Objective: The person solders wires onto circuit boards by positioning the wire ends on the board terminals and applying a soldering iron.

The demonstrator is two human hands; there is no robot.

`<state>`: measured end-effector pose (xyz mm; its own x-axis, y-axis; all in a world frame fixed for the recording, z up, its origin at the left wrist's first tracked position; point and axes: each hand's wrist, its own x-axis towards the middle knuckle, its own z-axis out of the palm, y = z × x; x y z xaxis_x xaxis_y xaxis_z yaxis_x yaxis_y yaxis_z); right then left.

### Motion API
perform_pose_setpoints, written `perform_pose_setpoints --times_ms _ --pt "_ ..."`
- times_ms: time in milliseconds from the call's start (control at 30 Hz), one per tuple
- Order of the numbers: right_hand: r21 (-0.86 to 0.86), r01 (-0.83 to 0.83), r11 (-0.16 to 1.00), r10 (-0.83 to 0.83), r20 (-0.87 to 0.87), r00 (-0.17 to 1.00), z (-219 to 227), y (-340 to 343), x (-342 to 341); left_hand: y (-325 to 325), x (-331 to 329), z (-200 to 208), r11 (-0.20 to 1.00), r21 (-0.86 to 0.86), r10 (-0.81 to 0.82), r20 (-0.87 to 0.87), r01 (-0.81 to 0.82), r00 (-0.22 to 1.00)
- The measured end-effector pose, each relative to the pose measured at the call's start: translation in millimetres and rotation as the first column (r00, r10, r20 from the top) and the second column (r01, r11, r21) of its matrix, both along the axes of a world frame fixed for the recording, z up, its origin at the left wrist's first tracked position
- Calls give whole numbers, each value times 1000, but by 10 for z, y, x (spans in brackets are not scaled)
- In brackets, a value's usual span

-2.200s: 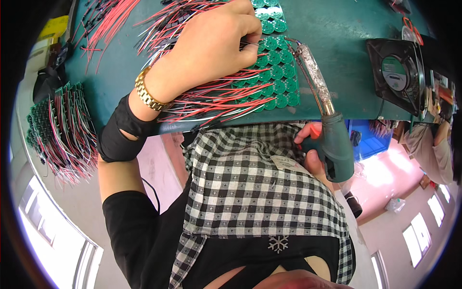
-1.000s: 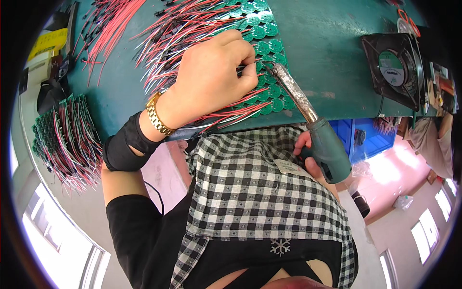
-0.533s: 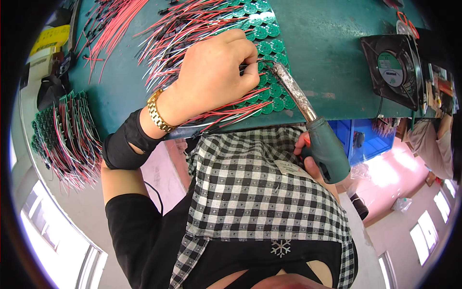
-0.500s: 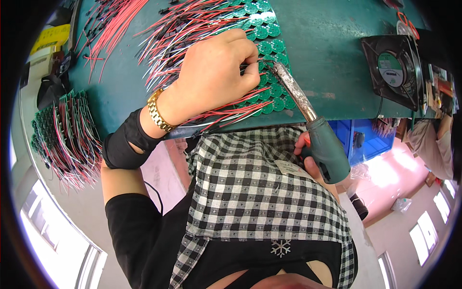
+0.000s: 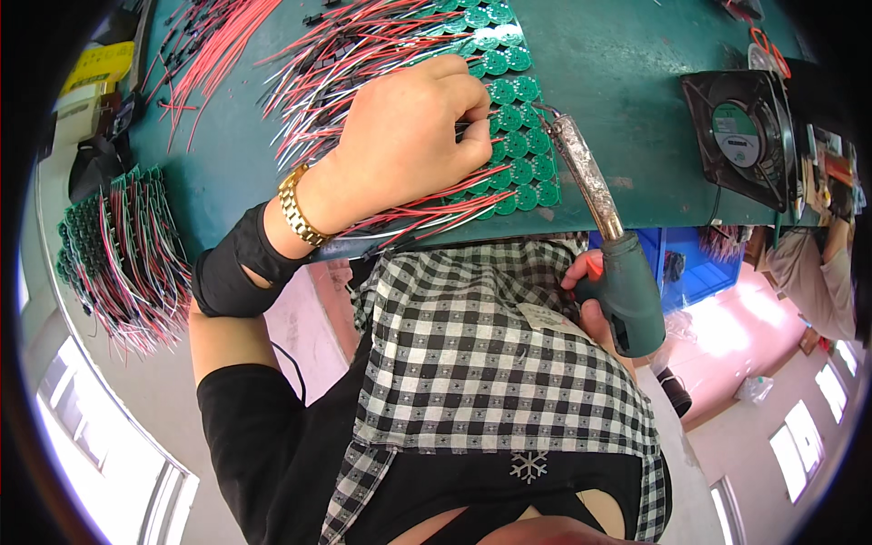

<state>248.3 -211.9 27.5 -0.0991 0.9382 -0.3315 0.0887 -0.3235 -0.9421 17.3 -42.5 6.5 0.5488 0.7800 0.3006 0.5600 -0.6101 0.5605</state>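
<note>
My left hand [image 5: 422, 118], with a gold watch [image 5: 296, 207] at its wrist, is closed in a pinch above the rows of round green circuit boards [image 5: 519, 170]. What its fingertips hold is hidden behind the fingers. Red, white and black wires [image 5: 318, 104] lead leftward from the boards and pass beneath this hand. My right hand [image 5: 590, 295] is wrapped round the dark green handle of a soldering gun [image 5: 633, 291]; part of the hand is hidden by it. The gun's scorched metal barrel points up and left, its thin bent tip near the boards' right edge.
A black square fan [image 5: 740, 136] stands at the right of the green table [image 5: 609, 82], with orange-handled scissors [image 5: 768, 54] behind it. Bundled boards with wires [image 5: 123, 259] are at the left. Blue bins [image 5: 699, 272] sit below the table's right edge. Another person's arm [image 5: 831, 272] shows far right.
The soldering gun has moved right, its tip drawing away from my left fingertips to the boards' right edge. My left hand has stayed in place, still pinched.
</note>
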Motion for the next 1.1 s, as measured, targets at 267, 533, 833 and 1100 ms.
perform_pose_setpoints --times_ms 267,533,833,1100 --pt "123 184 975 -191 48 980 -245 -77 -51 -15 13 16 1000 -2 -12 -3 12 1000" --pt "-7 0 1000 -1 -39 999 -173 -154 159 -83 19 37 1000 25 -6 30 5 1000" --pt "-114 116 987 -149 -348 925 -418 -354 168 -147 93 29 996 35 -82 -25 83 996" --pt "-190 -317 929 368 391 844 -522 -380 456 -144 118 52 997 14 -74 -65 75 995"
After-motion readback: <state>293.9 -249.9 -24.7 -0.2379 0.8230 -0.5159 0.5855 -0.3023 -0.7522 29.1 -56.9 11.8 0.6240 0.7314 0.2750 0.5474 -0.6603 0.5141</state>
